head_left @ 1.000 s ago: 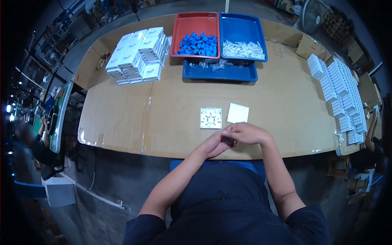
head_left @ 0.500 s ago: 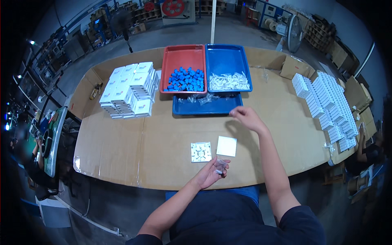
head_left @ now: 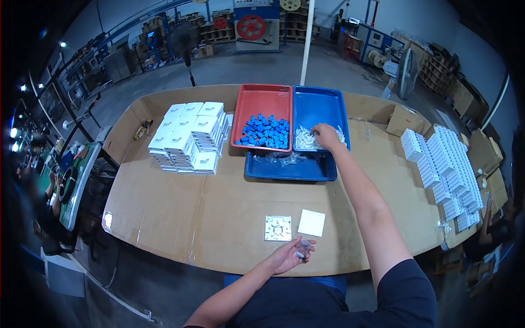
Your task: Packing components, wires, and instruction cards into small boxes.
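My left hand [head_left: 290,258] is near the table's front edge, its fingers closed round a small clear plastic bag [head_left: 304,248] with something small and whitish in it. Just beyond it lie a square white faceplate base [head_left: 278,228], with its moulded inner side up, and a plain white square plate [head_left: 311,223]. My right hand [head_left: 327,136] is reached far forward into the blue tray [head_left: 321,104], over a heap of small white stick-like pieces [head_left: 306,138]. Its fingers are bent down and drawn together at the heap; what they hold, if anything, is hidden.
Left of that tray, a red tray [head_left: 265,101] holds many small blue parts [head_left: 266,133]. A lower blue tray [head_left: 290,174] with clear bags stands in front. White boxes [head_left: 188,136] are stacked left, and white units [head_left: 445,169] in rows right. Cardboard walls [head_left: 123,134] edge the table.
My right hand has gone from above the lower tray's right edge into the white pieces. The left hand keeps the bag. The whole view has tilted up, so the table sits lower.
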`<state>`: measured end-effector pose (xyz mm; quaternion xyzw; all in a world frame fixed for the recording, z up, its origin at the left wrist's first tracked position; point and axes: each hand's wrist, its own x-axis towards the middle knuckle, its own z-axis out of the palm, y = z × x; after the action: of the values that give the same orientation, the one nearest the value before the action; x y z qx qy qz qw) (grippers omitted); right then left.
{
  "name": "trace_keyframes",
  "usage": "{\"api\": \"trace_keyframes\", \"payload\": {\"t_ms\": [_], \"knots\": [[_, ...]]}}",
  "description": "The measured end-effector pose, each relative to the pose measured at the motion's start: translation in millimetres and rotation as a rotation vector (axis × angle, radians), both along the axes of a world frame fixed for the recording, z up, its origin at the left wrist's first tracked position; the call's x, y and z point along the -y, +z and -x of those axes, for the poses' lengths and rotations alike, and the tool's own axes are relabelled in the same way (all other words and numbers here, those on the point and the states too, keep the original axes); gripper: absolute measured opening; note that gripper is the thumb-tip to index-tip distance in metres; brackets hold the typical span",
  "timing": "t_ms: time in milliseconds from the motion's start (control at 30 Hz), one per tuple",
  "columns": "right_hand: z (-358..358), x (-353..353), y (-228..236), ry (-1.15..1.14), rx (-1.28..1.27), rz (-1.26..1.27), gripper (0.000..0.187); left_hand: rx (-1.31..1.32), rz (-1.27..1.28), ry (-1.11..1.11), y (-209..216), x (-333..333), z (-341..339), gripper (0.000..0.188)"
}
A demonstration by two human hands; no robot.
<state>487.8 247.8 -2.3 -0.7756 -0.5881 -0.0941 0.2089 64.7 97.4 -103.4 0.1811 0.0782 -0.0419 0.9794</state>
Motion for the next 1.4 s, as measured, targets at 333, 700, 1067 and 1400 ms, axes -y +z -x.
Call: {"api": "trace_keyframes", "payload": {"t_ms": [333,700,1067,1400], "knots": [[-21.1,-2.1,-5.2,-0.115,-0.016,0.030,0.022,-0.011,0.020,-0.017,1.1,-2.2,-1.6,0.058],[-13.6,-5.9,21.1,-0.110,-0.018,0.202,0.023,-0.002,-0.007,-0.021,5.2,-2.1,-2.5,0.057],[-6.6,-19.1,23.6,-0.153,0.027,0.284,0.015,-0.017,-0.024,-0.031,3.7,-0.8,-2.3,0.057],[-8.7,-27.0,26.9,-0.151,-0.031,0.357,0.013,-0.005,-0.026,-0.026,2.0,-4.0,-3.1,0.058]]}}
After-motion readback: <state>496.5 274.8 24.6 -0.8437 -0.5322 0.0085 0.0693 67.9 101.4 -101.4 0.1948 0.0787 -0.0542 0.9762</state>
